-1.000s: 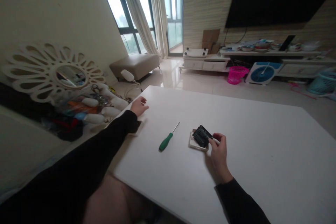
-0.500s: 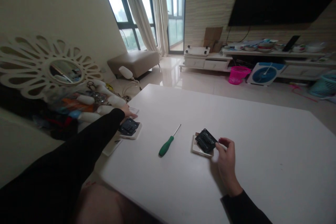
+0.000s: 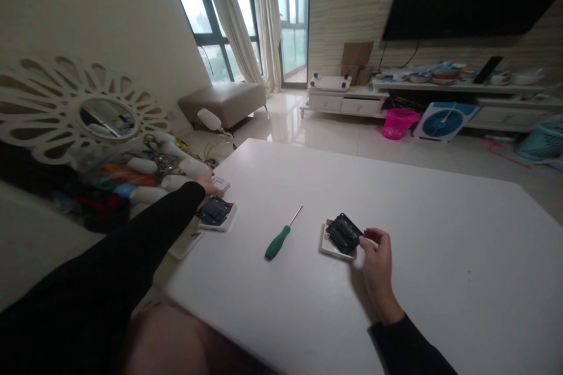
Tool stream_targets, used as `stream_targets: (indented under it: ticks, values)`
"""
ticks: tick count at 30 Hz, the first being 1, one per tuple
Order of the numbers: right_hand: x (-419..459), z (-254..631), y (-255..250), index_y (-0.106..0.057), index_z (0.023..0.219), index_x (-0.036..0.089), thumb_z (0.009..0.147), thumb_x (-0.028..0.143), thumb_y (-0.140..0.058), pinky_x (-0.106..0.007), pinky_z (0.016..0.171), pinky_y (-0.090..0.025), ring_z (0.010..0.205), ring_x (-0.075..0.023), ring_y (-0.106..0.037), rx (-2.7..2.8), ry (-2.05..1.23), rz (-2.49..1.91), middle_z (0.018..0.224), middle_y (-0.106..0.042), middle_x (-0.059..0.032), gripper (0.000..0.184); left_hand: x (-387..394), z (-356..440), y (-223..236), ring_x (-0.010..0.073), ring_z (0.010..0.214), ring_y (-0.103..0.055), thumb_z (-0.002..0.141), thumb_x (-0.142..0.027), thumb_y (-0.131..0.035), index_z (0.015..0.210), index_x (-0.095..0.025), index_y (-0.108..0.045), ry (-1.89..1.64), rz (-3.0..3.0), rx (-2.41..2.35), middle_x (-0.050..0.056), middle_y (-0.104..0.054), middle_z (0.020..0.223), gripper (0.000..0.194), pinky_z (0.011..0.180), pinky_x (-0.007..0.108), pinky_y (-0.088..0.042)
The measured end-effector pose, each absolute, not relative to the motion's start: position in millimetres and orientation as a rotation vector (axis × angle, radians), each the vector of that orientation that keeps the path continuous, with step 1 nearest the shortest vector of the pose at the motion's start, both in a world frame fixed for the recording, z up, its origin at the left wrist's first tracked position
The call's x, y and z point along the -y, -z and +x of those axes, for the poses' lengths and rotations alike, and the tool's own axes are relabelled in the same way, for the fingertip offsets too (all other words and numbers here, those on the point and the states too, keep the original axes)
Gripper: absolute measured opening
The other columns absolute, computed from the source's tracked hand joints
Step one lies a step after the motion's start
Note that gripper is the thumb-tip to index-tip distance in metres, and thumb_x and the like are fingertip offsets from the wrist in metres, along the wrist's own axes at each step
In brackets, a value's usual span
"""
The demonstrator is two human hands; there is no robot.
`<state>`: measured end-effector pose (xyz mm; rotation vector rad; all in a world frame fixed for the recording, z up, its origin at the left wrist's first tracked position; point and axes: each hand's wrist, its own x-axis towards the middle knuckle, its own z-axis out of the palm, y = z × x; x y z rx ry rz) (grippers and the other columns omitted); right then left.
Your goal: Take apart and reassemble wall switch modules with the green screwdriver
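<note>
My right hand (image 3: 379, 269) pinches the near right corner of a black plastic plate (image 3: 345, 233), which looks like a switch or socket inner part. The plate lies tilted over a white square casing (image 3: 335, 252) on the table. At the table's left edge, my left hand (image 3: 210, 183) reaches out with its fingers apart, beside a flat white piece (image 3: 222, 184); whether it touches that piece is unclear. A second black plate on a white casing (image 3: 215, 211) sits just below that wrist. Between the hands lies a green-handled screwdriver (image 3: 278, 242).
The white table (image 3: 396, 199) fills the middle. Off its left edge are white bottle-like objects (image 3: 143, 165) and a round ornate mirror (image 3: 108, 118). Another pale flat piece (image 3: 188, 245) lies at the left edge under my sleeve. A pink basket (image 3: 398, 123) stands on the floor beyond.
My left hand has drawn slightly left, so more of the flat white piece shows. My right hand keeps its pinch on the black plate.
</note>
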<state>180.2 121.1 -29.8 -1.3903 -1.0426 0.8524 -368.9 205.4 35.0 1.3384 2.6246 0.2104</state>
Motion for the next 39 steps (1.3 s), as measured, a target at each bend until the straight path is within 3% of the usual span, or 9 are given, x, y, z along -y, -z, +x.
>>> stream_targets:
  ticks: [3, 6, 9, 12, 16, 23, 27, 34, 39]
  values:
    - [-121.8, 179.6, 30.3, -0.059, 0.105, 0.024, 0.083, 0.046, -0.067, -0.042, 0.092, -0.045, 0.103, -0.0256, -0.059, 1.044, -0.867, -1.389, 0.111, -0.062, -0.0054, 0.032, -201.6, -368.1, -37.5, 0.0239, 0.111, -0.07, 0.091, -0.033, -0.084, 0.135, -0.013, -0.061, -0.1, 1.335, -2.58, 0.009, -0.071, 0.123, 0.053, 0.096, 0.038, -0.06]
    - [-121.6, 179.0, 30.7, -0.059, 0.104, 0.024, 0.083, 0.046, -0.067, -0.042, 0.091, -0.046, 0.102, -0.0256, -0.059, 1.047, -0.88, -1.392, 0.11, -0.062, -0.0053, 0.032, -200.6, -367.8, -37.2, 0.0244, 0.11, -0.07, 0.102, -0.039, -0.07, 0.132, -0.016, -0.065, -0.063, 1.32, -2.552, 0.01, -0.069, 0.128, 0.038, 0.093, 0.044, -0.063]
    - [-121.3, 179.2, 31.3, -0.059, 0.104, 0.024, 0.083, 0.047, -0.066, -0.042, 0.09, -0.046, 0.101, -0.0261, -0.06, 1.051, -0.887, -1.391, 0.109, -0.062, -0.0054, 0.032, -202.4, -368.4, -34.6, 0.0221, 0.105, -0.068, 0.094, -0.037, -0.08, 0.129, -0.013, -0.061, -0.071, 1.289, -2.557, 0.007, -0.069, 0.118, 0.046, 0.091, 0.036, -0.06]
    - [-121.4, 180.1, 32.3, -0.059, 0.103, 0.025, 0.083, 0.047, -0.066, -0.043, 0.09, -0.047, 0.101, -0.0266, -0.06, 1.058, -0.899, -1.392, 0.109, -0.063, -0.0055, 0.031, -204.5, -370.8, -32.2, 0.0172, 0.096, -0.066, 0.075, -0.03, -0.096, 0.122, -0.013, -0.055, -0.102, 1.263, -2.548, -0.002, -0.067, 0.092, 0.064, 0.082, 0.022, -0.052]
    - [-121.8, 180.6, 33.0, -0.06, 0.103, 0.025, 0.083, 0.046, -0.067, -0.043, 0.089, -0.047, 0.098, -0.0265, -0.061, 1.056, -0.916, -1.397, 0.109, -0.063, -0.0055, 0.03, -206.9, -375.9, -28.7, 0.0178, 0.09, -0.065, 0.065, -0.035, -0.1, 0.106, -0.016, -0.055, -0.112, 1.265, -2.514, -0.006, -0.062, 0.074, 0.064, 0.077, 0.02, -0.048]
    - [-122.4, 179.4, 31.4, -0.06, 0.102, 0.024, 0.081, 0.047, -0.068, -0.043, 0.088, -0.048, 0.096, -0.026, -0.062, 1.069, -0.914, -1.394, 0.106, -0.064, -0.0049, 0.032, -225.1, -376.7, -20.7, 0.0292, 0.108, -0.072, 0.045, -0.047, -0.101, 0.11, -0.016, -0.064, -0.042, 1.384, -2.462, 0.006, -0.076, 0.102, 0.081, 0.086, 0.026, -0.053]
    - [-122.0, 179.7, 32.1, -0.061, 0.102, 0.024, 0.082, 0.047, -0.068, -0.042, 0.087, -0.048, 0.093, -0.0254, -0.063, 1.071, -0.93, -1.395, 0.104, -0.064, -0.0042, 0.031, -238.2, -366.5, -22.2, 0.0331, 0.113, -0.073, 0.037, -0.047, -0.1, 0.118, -0.017, -0.066, 0.027, 1.444, -2.41, 0.015, -0.077, 0.12, 0.093, 0.086, 0.03, -0.055]
    - [-122.4, 179.1, 30.7, -0.061, 0.1, 0.023, 0.081, 0.049, -0.069, -0.042, 0.084, -0.05, 0.09, -0.0259, -0.063, 1.082, -0.934, -1.381, 0.102, -0.065, -0.0051, 0.033, -260.3, -325.5, -25.9, 0.0333, 0.107, -0.074, 0.034, -0.047, -0.099, 0.117, -0.019, -0.069, 0.139, 1.589, -2.288, 0.013, -0.078, 0.117, 0.093, 0.08, 0.031, -0.057]
    - [-121.5, 178.0, 30.0, -0.061, 0.103, 0.024, 0.082, 0.048, -0.069, -0.041, 0.082, -0.051, 0.09, -0.025, -0.063, 1.09, -0.941, -1.365, 0.103, -0.065, -0.005, 0.032, -275.4, -280.9, -22.2, 0.0361, 0.119, -0.069, 0.036, -0.048, -0.099, 0.126, -0.021, -0.065, 0.182, 1.719, -2.226, 0.015, -0.073, 0.13, 0.1, 0.092, 0.034, -0.057]
